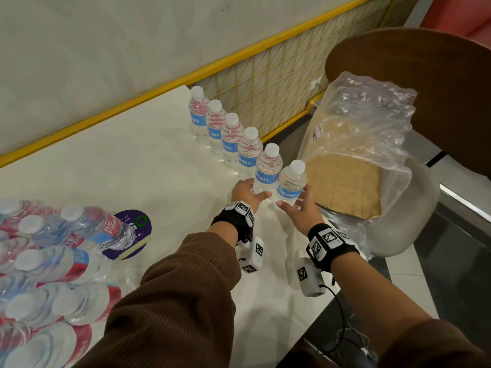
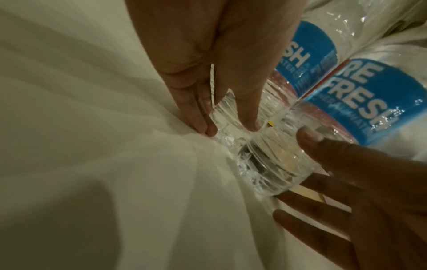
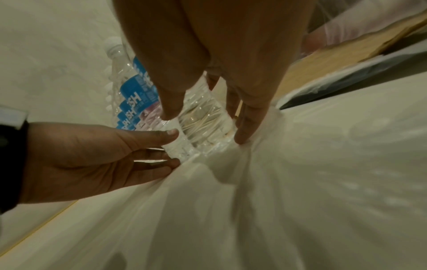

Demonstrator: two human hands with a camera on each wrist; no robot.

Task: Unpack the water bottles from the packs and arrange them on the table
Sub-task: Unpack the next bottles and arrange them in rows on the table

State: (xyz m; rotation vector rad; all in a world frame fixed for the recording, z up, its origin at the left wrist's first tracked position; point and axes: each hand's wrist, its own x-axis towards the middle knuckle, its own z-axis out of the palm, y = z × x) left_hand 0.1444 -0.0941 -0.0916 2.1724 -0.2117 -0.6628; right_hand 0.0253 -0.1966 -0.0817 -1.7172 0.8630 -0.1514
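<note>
Several clear water bottles with blue labels stand in a row along the table's (image 1: pixel 132 160) right edge. My left hand (image 1: pixel 255 188) pinches the base of the second-nearest bottle (image 1: pixel 268 168) between thumb and fingers (image 2: pixel 203 124). My right hand (image 1: pixel 292 200) touches the base of the nearest bottle (image 1: pixel 291 184) with its thumb, and its straight, spread fingers (image 3: pixel 242 135) lie on the far side. Both bottles stand upright on the table. A wrapped pack of bottles (image 1: pixel 39 274) lies at the left, with one loose bottle (image 1: pixel 98 227) on its side.
An empty plastic wrap (image 1: pixel 366 123) and a cardboard sheet (image 1: pixel 345 181) sit on a chair just off the table's right edge. Behind the row runs a yellow mesh railing (image 1: pixel 279 83). A purple round sticker (image 1: pixel 138 224) lies by the pack.
</note>
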